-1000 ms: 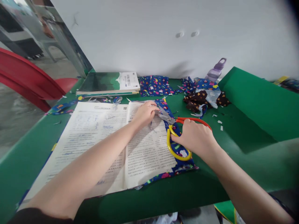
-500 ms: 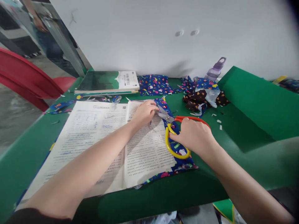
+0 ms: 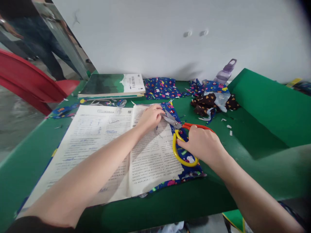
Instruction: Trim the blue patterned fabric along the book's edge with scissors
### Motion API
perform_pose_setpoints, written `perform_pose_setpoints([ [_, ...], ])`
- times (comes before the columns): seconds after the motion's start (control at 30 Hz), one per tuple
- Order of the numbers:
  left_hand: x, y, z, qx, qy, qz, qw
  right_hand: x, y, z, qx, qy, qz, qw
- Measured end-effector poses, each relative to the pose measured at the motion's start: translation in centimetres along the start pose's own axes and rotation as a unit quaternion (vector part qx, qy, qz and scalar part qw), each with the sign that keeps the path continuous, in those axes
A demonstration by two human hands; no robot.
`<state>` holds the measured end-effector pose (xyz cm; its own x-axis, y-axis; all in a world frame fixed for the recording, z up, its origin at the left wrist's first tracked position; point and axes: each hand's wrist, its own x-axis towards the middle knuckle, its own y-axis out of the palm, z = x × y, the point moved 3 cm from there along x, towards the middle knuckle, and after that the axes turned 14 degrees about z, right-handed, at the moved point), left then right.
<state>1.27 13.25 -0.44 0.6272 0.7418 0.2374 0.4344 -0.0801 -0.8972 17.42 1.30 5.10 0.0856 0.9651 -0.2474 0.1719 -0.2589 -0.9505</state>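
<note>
An open book (image 3: 150, 161) with printed pages lies on the green table. Dark blue patterned cloth (image 3: 181, 150) sticks out from under its right and lower edges. My right hand (image 3: 202, 142) is closed round the scissors (image 3: 186, 160), which have one yellow and one orange handle. Their blades point left over the upper right part of the book and cloth, slightly apart. At the blade tips my left hand (image 3: 151, 116) rests on the right page, fingers bent together; what they pinch is hidden.
Stacked books (image 3: 111, 85) and a flat piece of blue cloth (image 3: 160, 88) lie along the white wall. Farther right are crumpled cloth scraps (image 3: 206, 103), a purple bottle (image 3: 224, 74) and a green upright panel (image 3: 269, 106). A red chair (image 3: 26, 77) and a person (image 3: 36, 35) are at left.
The scissors' orange handle has drawn slightly toward the yellow one, and the blades look a little closer together. My left hand keeps its place. The person in the background has moved.
</note>
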Motion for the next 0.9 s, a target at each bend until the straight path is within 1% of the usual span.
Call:
perform_pose_setpoints([
  [0.2,0.02,-0.11,-0.02,-0.004,-0.011,-0.019,1.0,-0.15,0.1,0.0,-0.003,0.002,0.01,1.0],
  [0.43,0.07,0.21,0.33,-0.009,-0.038,-0.011,0.999,-0.18,0.34,-0.13,-0.005,0.005,0.02,1.0],
  [0.63,0.14,0.43,0.46,-0.003,-0.042,-0.004,0.999,-0.32,0.31,-0.09,-0.01,0.003,0.005,1.0],
  [0.9,0.0,0.2,0.38,0.001,-0.048,0.003,0.999,-0.24,0.57,-0.19,-0.009,-0.007,-0.007,1.0],
])
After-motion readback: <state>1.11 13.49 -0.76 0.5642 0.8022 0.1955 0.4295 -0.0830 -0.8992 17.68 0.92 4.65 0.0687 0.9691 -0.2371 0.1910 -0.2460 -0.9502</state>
